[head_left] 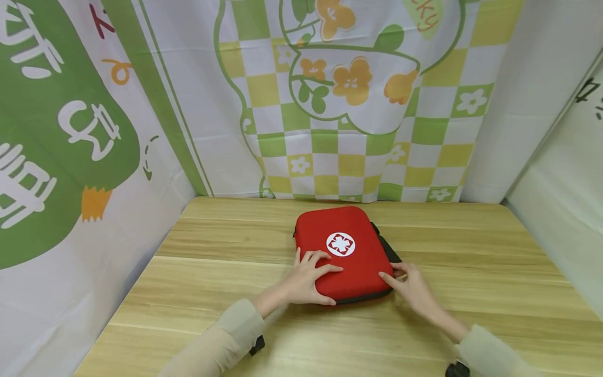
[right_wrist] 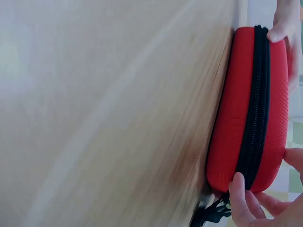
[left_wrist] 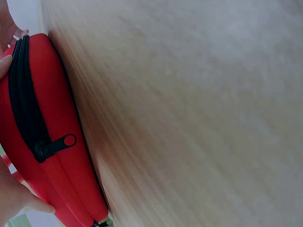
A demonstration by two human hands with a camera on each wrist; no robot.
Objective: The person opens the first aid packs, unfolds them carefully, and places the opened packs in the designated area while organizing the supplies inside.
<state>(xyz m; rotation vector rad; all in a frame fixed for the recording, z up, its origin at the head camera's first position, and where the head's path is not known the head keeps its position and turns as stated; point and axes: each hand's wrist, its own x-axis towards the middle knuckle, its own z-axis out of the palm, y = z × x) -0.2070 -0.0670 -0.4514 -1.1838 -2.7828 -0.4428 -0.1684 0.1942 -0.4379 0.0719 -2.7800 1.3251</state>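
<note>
- Left hand (head_left: 308, 277): fingers spread over the red first-aid case (head_left: 360, 277).
- Right hand (head_left: 412, 288): thumb and fingers pinching its zippered corner.
- Apparently steadying it; next probably calls for gripping the zipper pull (left_wrist: 64, 143).

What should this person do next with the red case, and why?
Probably move the left hand to the zipper pull on the left side of the red case: the zipper looks closed along the near side, that pull seems free, and the right hand grips the near right corner, which could keep it steady.
</note>
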